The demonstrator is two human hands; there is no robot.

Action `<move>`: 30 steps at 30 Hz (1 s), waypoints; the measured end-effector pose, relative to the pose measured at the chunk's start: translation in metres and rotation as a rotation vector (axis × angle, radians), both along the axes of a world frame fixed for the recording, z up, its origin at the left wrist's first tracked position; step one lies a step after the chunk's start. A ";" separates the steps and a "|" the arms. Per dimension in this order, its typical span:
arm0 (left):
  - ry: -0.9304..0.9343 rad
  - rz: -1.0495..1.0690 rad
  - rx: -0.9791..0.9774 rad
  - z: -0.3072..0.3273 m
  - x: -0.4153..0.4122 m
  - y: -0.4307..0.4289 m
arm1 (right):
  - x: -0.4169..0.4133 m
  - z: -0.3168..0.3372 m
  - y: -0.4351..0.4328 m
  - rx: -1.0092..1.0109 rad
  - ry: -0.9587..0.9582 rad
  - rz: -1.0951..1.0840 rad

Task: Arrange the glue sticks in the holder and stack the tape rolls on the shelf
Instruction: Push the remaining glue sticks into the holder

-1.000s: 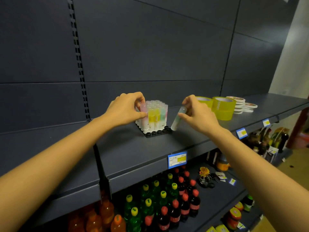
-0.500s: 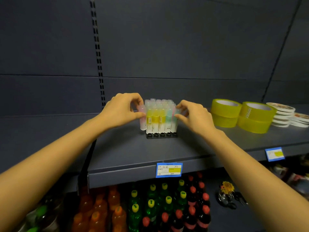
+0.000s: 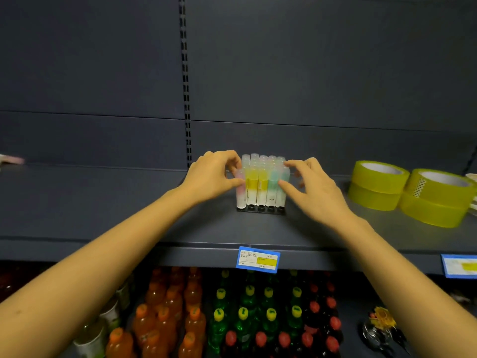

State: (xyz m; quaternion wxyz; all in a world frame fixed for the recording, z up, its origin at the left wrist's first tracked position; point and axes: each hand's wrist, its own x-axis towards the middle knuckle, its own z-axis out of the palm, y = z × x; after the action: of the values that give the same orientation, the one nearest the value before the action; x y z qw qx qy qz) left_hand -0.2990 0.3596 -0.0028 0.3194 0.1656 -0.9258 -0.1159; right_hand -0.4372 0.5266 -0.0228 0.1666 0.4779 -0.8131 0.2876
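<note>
dark grey shop shelving fills your view. nearest you, on the lower level, stand rows of bottles [image 3: 245,313] with orange, yellow and red caps. above them a blue price tag [image 3: 258,259] sits on the front lip of the shelf [image 3: 129,202] you are working at.

your forearms reach over that lip and your hands are apart, one on each side of the glue sticks [image 3: 262,182]. your left hand [image 3: 214,177] curls round the pink stick at the front left corner. your right hand [image 3: 312,192] sets its thumb on the teal stick at the front right, index finger hooked over the caps behind. the sticks stand upright, packed tight in the black holder [image 3: 260,209]. its front row looks full; the inner rows are hidden.

these are probably light, stiff, smooth tubes in a shallow base, so the block may tip. grip low on the barrels and press straight down on the caps.

further right, well apart from the holder, yellow tape rolls [image 3: 376,186] lie in two stacks of two. they look rigid and light; take each by its outer rim. behind everything rises the plain back panel [image 3: 309,73].
</note>
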 end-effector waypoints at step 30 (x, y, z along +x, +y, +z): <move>-0.395 0.662 -0.181 -0.018 0.226 -0.064 | 0.159 0.006 -0.139 0.199 0.084 0.493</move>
State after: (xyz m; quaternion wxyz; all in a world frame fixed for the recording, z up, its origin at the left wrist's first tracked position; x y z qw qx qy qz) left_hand -0.0726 0.2955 -0.0210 0.1683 0.4454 -0.8725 0.1095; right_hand -0.2777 0.3872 -0.0173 0.0774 0.6870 -0.6888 0.2181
